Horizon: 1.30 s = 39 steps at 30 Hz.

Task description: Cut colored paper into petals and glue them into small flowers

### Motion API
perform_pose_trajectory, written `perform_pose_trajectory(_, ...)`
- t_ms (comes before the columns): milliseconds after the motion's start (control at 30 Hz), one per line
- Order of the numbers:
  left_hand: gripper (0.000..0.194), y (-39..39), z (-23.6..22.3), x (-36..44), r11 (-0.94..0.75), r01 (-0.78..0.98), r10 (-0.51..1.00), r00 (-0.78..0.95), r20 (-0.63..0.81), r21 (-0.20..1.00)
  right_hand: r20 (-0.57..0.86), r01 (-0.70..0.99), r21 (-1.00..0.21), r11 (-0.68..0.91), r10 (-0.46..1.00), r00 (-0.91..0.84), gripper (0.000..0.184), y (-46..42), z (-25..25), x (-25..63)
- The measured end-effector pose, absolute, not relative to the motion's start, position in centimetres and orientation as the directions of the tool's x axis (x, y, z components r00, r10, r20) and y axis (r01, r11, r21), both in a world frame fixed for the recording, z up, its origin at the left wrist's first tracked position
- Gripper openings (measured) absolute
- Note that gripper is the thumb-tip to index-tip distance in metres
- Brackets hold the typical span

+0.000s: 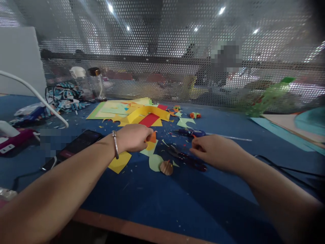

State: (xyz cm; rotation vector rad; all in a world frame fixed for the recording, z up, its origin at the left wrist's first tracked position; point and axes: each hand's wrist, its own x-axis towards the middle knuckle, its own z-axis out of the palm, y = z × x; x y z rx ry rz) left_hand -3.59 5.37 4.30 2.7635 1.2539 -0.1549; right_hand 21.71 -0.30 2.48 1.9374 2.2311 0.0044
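My left hand (133, 137), with a metal bangle on the wrist, is closed round an orange paper scrap (152, 137) above yellow and pale green cut pieces. My right hand (215, 152) rests on the blue table (162, 200) with fingers curled at the handles of dark scissors (186, 158); whether it grips them is hard to see. A round brown paper piece (166, 167) lies between the hands. A pile of coloured paper sheets (134, 112), yellow, green and red, lies just beyond.
A phone (76, 145) and white cable lie at the left, by a power strip (10, 142). Two bottles (88, 83) and a patterned pouch stand at the back left. A perforated metal screen (177, 51) closes the far side. Card sheets lie at right.
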Motion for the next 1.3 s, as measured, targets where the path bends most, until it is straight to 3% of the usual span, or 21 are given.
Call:
perform_pose_trajectory(133,0.016,5.3,4.2,-3.2,-0.676,0.724,0.715,0.689,-0.116,0.138,-0.178,0.980,0.112,0.162,0.974,-0.140,0.015,-0.4,2.3,22.4)
perform_pose_trajectory(433,0.013,4.6,4.2,-2.5,-0.753,0.622,0.604,0.783,-0.152,0.213,-0.224,0.975,0.067,0.210,0.956,-0.191,0.011,-0.7,2.5,22.6)
perform_pose_trajectory(800,0.018,3.6,4.3,-2.1,-0.766,0.625,0.593,0.777,-0.211,0.148,-0.176,0.963,0.209,0.171,0.975,-0.135,0.012,-0.6,2.6,22.8)
perform_pose_trajectory(933,0.023,3.4,4.3,-2.1,-0.764,0.630,0.596,0.772,-0.221,0.140,-0.144,0.977,0.101,0.189,0.974,-0.174,0.012,-0.6,2.9,22.1)
perform_pose_trajectory(1100,0.027,3.3,4.2,-2.0,-0.761,0.635,0.598,0.766,-0.235,0.133,-0.071,0.918,-0.180,0.354,0.926,-0.370,0.013,-1.7,2.8,19.7)
perform_pose_trajectory(1300,0.025,3.3,4.4,-2.0,-0.776,0.618,0.582,0.779,-0.233,0.126,-0.010,0.823,-0.175,0.540,0.835,-0.550,0.017,-2.8,1.6,17.7)
